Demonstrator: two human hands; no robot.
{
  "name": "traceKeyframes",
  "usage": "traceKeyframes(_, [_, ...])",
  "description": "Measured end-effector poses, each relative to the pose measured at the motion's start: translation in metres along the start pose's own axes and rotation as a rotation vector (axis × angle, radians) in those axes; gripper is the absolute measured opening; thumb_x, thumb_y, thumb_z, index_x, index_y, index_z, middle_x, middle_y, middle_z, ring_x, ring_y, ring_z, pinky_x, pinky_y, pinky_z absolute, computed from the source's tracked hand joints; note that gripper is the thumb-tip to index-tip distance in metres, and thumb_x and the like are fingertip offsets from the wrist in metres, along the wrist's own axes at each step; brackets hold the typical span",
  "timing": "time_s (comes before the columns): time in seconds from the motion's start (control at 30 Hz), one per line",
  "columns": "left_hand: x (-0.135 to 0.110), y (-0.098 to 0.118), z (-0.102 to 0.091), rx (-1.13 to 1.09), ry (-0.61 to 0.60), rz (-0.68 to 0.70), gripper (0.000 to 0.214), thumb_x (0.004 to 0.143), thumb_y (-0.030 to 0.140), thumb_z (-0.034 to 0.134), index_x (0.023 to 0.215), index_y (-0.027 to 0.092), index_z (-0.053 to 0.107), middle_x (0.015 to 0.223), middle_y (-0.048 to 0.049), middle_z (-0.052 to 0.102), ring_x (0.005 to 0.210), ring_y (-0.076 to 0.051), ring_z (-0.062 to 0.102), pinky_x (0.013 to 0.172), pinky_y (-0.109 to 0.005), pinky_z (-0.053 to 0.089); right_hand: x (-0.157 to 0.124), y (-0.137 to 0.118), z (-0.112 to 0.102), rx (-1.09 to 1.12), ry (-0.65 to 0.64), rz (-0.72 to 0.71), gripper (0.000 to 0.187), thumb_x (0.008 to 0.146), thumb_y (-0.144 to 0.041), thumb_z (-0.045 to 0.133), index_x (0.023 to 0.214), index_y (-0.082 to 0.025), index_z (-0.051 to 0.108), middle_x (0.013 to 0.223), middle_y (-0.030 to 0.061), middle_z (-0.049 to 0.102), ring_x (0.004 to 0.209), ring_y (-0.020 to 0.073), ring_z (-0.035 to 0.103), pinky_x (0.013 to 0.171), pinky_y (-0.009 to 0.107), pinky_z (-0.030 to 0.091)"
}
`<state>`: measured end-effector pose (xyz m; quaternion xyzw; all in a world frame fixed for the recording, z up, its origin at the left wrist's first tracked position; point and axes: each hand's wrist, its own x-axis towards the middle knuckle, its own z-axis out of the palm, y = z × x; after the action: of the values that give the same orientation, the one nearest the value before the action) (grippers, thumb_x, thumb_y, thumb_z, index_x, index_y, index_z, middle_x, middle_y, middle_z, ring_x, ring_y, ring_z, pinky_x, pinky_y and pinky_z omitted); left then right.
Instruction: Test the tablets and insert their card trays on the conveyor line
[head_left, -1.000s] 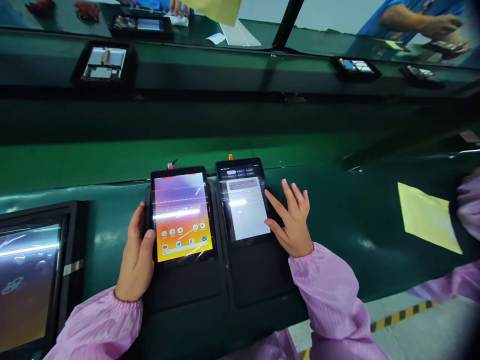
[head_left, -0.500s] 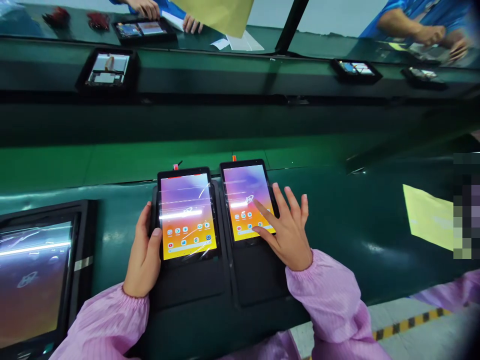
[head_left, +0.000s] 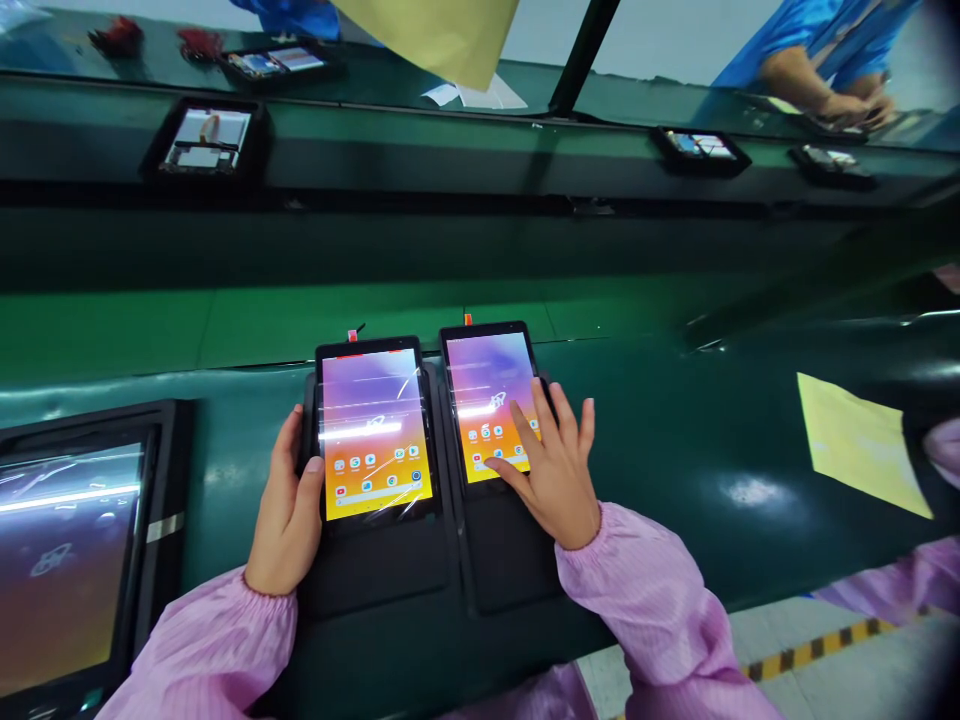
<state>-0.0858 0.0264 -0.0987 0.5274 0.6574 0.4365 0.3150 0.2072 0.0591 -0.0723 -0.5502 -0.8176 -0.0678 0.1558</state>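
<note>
On my head feed, the person's left hand (head_left: pixel 281 510) is closed round the edge of a black-framed glass tablet (head_left: pixel 375 430), its thumb resting on the frame. That tablet sits in a black folio case (head_left: pixel 375 570) on the glossy dark-green worktop (head_left: pixel 675 450). The right hand (head_left: pixel 553 480), coming out of a pink striped sleeve (head_left: pixel 637 590), stands open with its fingers spread, the fingertips (head_left: pixel 535 392) resting over the lit screen of a second black-framed tablet (head_left: pixel 484 385) just beside the first. Both screens show an orange-and-purple home page. I judge this a touch check on the second screen; the next move calls for a light, deliberate tap while the left hand steadies its tablet.
</note>
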Motion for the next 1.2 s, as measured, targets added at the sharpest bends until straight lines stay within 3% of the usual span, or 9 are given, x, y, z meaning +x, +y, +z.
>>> traceKeyframes(0.17, [-0.008,0.016,-0.003,0.105,0.052,0.047,0.062,0.095,0.038,0.046,0.151,0.023,0.024,0.157,-0.0070,0.027,0.145,-0.025,0.026,0.122,-0.046,0.019,0.003,0.004,-0.002,0.096,-0.057,-0.213,0.064,0.091,-0.064,0.036,0.140,-0.024,0.045,0.153,0.0133,0.036,0.145,0.0310,0.021,0.115,0.061,0.010])
traceKeyframes(0.3, [-0.033,0.057,0.001,0.373,0.088,0.151,0.074,0.090,0.037,0.052,0.153,0.023,0.016,0.158,-0.0087,0.024,0.145,-0.031,0.024,0.121,-0.055,0.017,0.004,0.010,-0.002,0.058,0.003,-0.047,0.057,0.095,-0.053,0.039,0.138,-0.016,0.047,0.151,0.0181,0.037,0.145,0.0323,0.021,0.114,0.062,0.012])
traceKeyframes(0.4, [-0.054,0.083,0.020,0.497,0.051,0.252,0.082,0.088,0.036,0.057,0.154,0.019,0.010,0.157,-0.0134,0.025,0.145,-0.034,0.024,0.119,-0.059,0.014,0.002,0.006,-0.002,0.120,-0.032,-0.161,0.060,0.094,-0.057,0.038,0.138,-0.018,0.047,0.150,0.0161,0.039,0.146,0.0314,0.021,0.115,0.063,0.011])
traceKeyframes(0.5, [-0.068,0.095,0.052,0.593,-0.023,0.353,0.084,0.088,0.036,0.058,0.153,0.012,0.010,0.152,-0.0191,0.032,0.140,-0.033,0.033,0.115,-0.055,0.028,0.015,0.011,-0.005,0.258,-0.059,-0.263,0.052,0.095,-0.056,0.037,0.135,-0.025,0.052,0.152,0.0107,0.039,0.144,0.0282,0.026,0.117,0.060,0.010])
traceKeyframes(0.67, [-0.073,0.100,0.097,0.774,-0.077,0.346,0.079,0.085,0.040,0.063,0.147,0.007,0.026,0.130,-0.0195,0.055,0.114,-0.033,0.054,0.093,-0.048,0.048,0.103,0.056,-0.001,0.659,-0.172,0.098,0.034,0.093,-0.037,0.049,0.115,-0.018,0.065,0.142,0.0121,0.050,0.137,0.0269,0.037,0.116,0.051,0.020])
traceKeyframes(0.77, [-0.071,0.100,0.110,0.821,-0.070,0.304,0.071,0.085,0.035,0.065,0.143,0.007,0.033,0.125,-0.0183,0.057,0.107,-0.031,0.056,0.089,-0.046,0.049,0.163,0.078,0.013,0.785,-0.360,0.115,0.027,0.088,-0.035,0.053,0.102,-0.017,0.068,0.107,0.0105,0.069,0.104,0.0247,0.060,0.095,0.044,0.044])
traceKeyframes(0.83, [-0.069,0.098,0.114,0.806,-0.062,0.296,0.068,0.087,0.034,0.062,0.142,0.007,0.033,0.126,-0.0180,0.056,0.108,-0.031,0.056,0.091,-0.045,0.048,0.190,0.083,0.023,0.852,-0.493,0.078,0.023,0.084,-0.037,0.056,0.088,-0.017,0.068,0.083,0.0056,0.070,0.080,0.0188,0.063,0.076,0.035,0.048])
traceKeyframes(1.0, [-0.065,0.089,0.119,0.788,-0.016,0.314,0.058,0.092,0.033,0.053,0.140,0.006,0.035,0.124,-0.0170,0.058,0.108,-0.028,0.056,0.091,-0.042,0.047,0.210,0.081,0.039,0.991,-0.701,0.039,0.027,0.079,-0.043,0.060,0.079,-0.016,0.063,0.066,-0.0014,0.059,0.059,0.0100,0.051,0.057,0.024,0.036])
traceKeyframes(1.2, [-0.063,0.085,0.119,0.767,-0.002,0.300,0.058,0.094,0.033,0.051,0.143,0.008,0.033,0.114,-0.0146,0.062,0.098,-0.025,0.059,0.086,-0.039,0.047,0.209,0.080,0.045,1.086,-0.741,0.017,0.027,0.080,-0.045,0.060,0.076,-0.017,0.058,0.063,-0.0057,0.049,0.056,0.0074,0.040,0.057,0.024,0.028])
